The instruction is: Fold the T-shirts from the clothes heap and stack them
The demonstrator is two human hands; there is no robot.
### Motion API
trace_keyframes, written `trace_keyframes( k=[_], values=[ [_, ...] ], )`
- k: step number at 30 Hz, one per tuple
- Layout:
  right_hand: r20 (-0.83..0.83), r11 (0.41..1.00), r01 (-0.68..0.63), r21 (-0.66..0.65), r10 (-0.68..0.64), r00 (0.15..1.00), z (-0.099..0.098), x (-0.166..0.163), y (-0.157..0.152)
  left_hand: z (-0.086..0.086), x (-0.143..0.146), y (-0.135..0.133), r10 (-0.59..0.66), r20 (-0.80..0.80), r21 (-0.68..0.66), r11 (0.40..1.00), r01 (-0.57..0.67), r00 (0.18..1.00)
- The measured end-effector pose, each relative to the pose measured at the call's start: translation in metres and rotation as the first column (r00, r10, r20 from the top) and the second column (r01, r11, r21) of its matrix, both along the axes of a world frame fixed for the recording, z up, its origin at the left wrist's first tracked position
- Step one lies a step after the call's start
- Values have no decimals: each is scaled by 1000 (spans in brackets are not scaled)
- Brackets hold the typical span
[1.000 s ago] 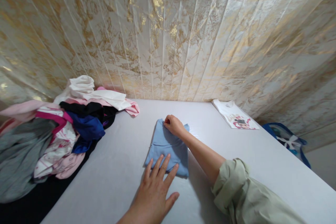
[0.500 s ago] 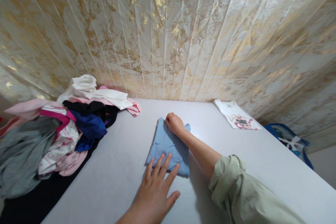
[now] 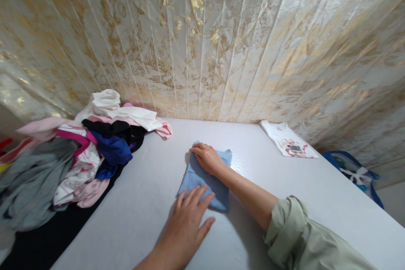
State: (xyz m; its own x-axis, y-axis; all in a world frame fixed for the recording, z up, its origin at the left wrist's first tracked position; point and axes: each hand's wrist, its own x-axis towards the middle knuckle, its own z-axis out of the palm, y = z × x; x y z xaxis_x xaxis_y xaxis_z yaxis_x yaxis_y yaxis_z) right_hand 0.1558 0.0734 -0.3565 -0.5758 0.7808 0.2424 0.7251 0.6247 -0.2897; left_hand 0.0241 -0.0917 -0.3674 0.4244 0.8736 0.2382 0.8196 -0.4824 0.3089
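Observation:
A folded light blue garment point(image 3: 202, 179) lies in the middle of the white table point(image 3: 284, 202). My left hand point(image 3: 186, 225) rests flat on the table, fingers spread, with the fingertips on the garment's near edge. My right hand point(image 3: 206, 158) lies on the garment's far part, fingers stretched flat over the cloth and pointing left. A rolled-up pale green sleeve point(image 3: 303, 242) covers my right arm.
A heap of mixed clothes point(image 3: 79, 152), white, pink, black, blue and grey, sits at the table's left edge. A folded white shirt with a printed picture point(image 3: 288, 140) lies at the far right by the gold-patterned wall. A blue bag point(image 3: 354, 173) stands beyond the table's right side.
My right hand has gone from a closed grip at the garment's far edge to lying flat on it, slightly nearer and to the left. The left hand has barely moved.

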Motion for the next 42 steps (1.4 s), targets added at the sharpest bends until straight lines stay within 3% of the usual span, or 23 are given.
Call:
trace_keyframes(
  k=[2,4,6,11,18,21,24,27,29,31,35,39,42],
  values=[
    [-22,1000,24,-15,-24,999,-1,-1,6,8,-10,11,175,95,5,984,-176,980],
    [-30,999,32,-27,-33,999,-4,-3,5,14,-22,23,375,121,-35,927,-374,919],
    [-27,999,41,-18,-41,999,-8,-5,1,17,-30,32,467,80,-126,881,-456,881],
    [-37,998,46,39,-44,998,-15,-6,-8,15,-33,37,448,29,-264,866,-425,894],
    [-50,998,43,34,-42,998,-21,-5,-5,22,-37,29,418,-86,-263,866,-426,904],
    [-126,1000,28,9,-27,992,-23,-6,0,27,-36,28,412,-119,-201,881,-429,903],
    [-330,997,-35,-74,9,944,-17,3,11,30,-27,27,370,-67,-73,924,-374,927],
    [-504,995,-33,-89,-16,863,-3,27,23,29,-9,26,131,10,-22,991,-131,991],
    [-470,999,7,-49,-29,882,3,47,24,24,6,25,-76,27,-24,997,77,997],
    [-313,999,18,-32,-27,950,2,63,19,17,20,22,-182,11,-35,983,182,983],
    [9,998,53,-45,-52,999,-14,73,-2,11,32,6,-139,-33,-105,985,135,990],
    [73,995,95,-30,-92,993,-23,69,-10,20,25,-19,-137,-56,-176,976,125,989],
    [81,995,90,-42,-87,993,-21,68,-8,30,22,-23,-137,-30,-186,974,129,990]
  ],
)
